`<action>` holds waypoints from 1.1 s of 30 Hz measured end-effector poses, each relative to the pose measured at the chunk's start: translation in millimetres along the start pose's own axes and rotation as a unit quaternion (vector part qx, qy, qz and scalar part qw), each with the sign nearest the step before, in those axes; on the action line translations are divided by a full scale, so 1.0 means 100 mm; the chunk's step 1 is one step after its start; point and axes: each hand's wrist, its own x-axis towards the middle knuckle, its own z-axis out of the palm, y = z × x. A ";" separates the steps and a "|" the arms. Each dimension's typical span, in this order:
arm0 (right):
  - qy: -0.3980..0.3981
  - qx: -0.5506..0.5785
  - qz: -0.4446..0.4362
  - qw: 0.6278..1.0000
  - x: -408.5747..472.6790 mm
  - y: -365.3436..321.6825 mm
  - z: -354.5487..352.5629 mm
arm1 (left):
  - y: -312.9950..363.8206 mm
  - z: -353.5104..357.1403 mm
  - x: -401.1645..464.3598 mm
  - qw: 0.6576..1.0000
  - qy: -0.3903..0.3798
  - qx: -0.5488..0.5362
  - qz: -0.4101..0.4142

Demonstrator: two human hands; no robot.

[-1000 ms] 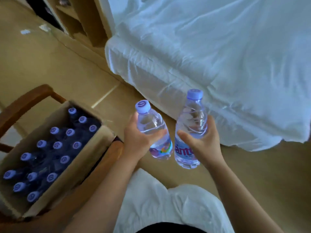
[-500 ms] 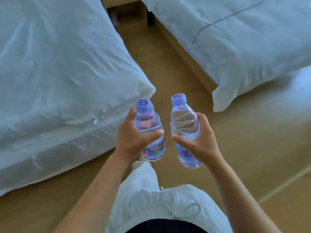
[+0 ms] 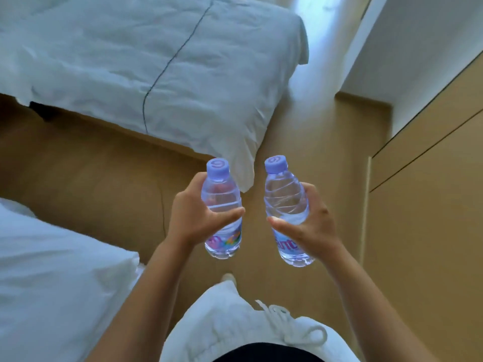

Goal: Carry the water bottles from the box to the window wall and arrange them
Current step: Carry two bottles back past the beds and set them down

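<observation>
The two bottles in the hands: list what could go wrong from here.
1. The left hand and right hand each hold a bottle only partway round; the left bottle or right bottle might slip.
2. The duvet corner hangs just ahead, so a bottle could snag it.
3. With both hands full, a stumble would be hard to catch.

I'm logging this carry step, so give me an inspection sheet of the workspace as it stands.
Surface: tan floor, bare path ahead.
Job's things: left bottle and right bottle, capped, roughly upright, apart; box not in view.
Clutter: nothing seen.
Grippers: left hand grips the left bottle; right hand grips the right bottle.
Cables: nothing seen.
Surroundings: far bed, near bed, wood-panelled wall on the right.
</observation>
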 end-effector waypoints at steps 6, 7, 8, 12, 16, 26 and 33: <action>0.082 0.001 0.101 0.992 0.55 0.12 -0.07 | -0.02 0.19 0.96 0.997 -0.076 -0.019 0.017; 0.090 -0.002 0.113 0.989 0.62 0.16 -0.08 | -0.04 0.25 1.07 0.996 -0.088 -0.021 0.013; 0.098 -0.001 0.124 0.987 0.70 0.20 -0.10 | -0.05 0.30 1.17 0.995 -0.099 -0.024 0.009; 0.114 0.025 0.158 0.980 1.09 0.40 -0.16 | -0.08 0.56 1.59 0.991 -0.131 -0.019 -0.013; 0.129 0.042 0.155 0.979 1.65 0.57 -0.30 | 0.05 0.93 2.17 0.988 -0.153 0.022 0.020; 0.132 0.005 0.106 0.986 3.64 1.01 -1.52 | 0.75 2.17 3.95 0.991 -0.126 0.012 0.032; 0.133 0.019 0.110 0.985 4.75 1.36 -2.05 | 1.13 2.93 4.96 0.989 -0.140 -0.007 0.051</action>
